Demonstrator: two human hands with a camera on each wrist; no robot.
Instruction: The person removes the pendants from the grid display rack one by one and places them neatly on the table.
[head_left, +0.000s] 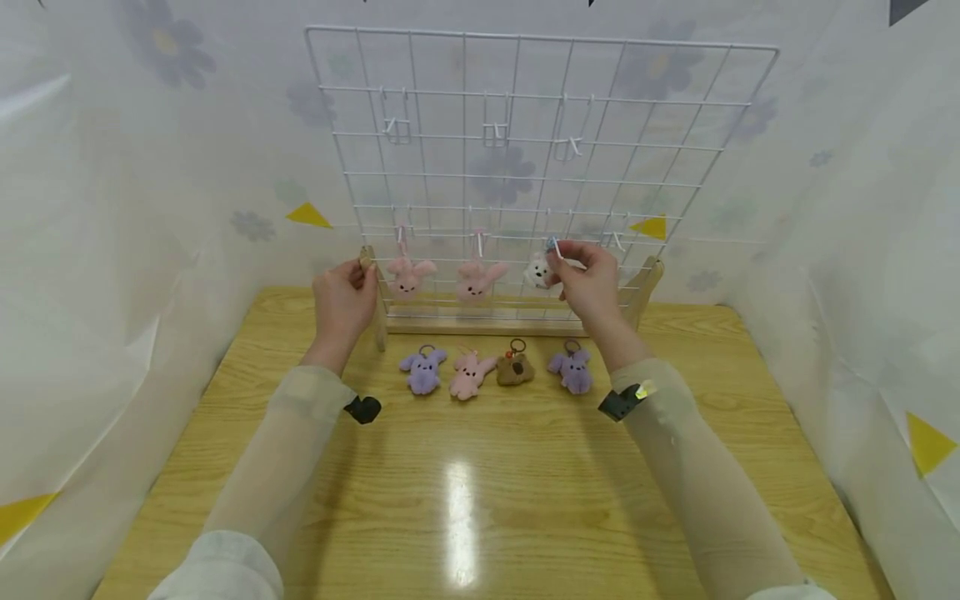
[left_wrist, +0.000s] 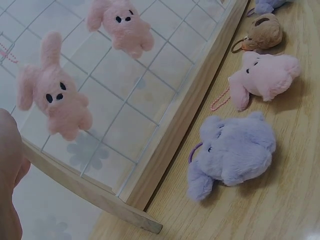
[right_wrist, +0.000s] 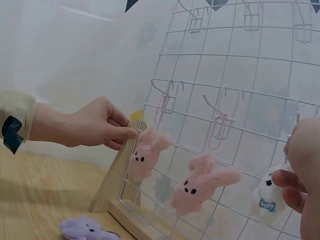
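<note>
My left hand [head_left: 345, 298] grips the top of the wooden side post [head_left: 366, 257] at the left of the white wire grid rack [head_left: 465, 175]. At a lower hook, my right hand [head_left: 592, 279] pinches the top of a white plush keychain [head_left: 537, 272]; in the right wrist view the plush [right_wrist: 267, 197] hangs beneath the fingers, a blue bone-shaped patch on it. Whether its loop is on the hook is hidden by the hand. Two pink bunny plush keychains, the left one [head_left: 408, 277] and the middle one [head_left: 477, 282], hang from hooks beside it.
On the table [head_left: 390, 492] in front of the rack lie a purple plush [head_left: 424, 372], a pink plush [head_left: 470, 375], a brown plush [head_left: 515, 369] and another purple plush [head_left: 573, 370]. Bare hooks include an upper one [head_left: 495, 133] and one [head_left: 615, 240] at lower right.
</note>
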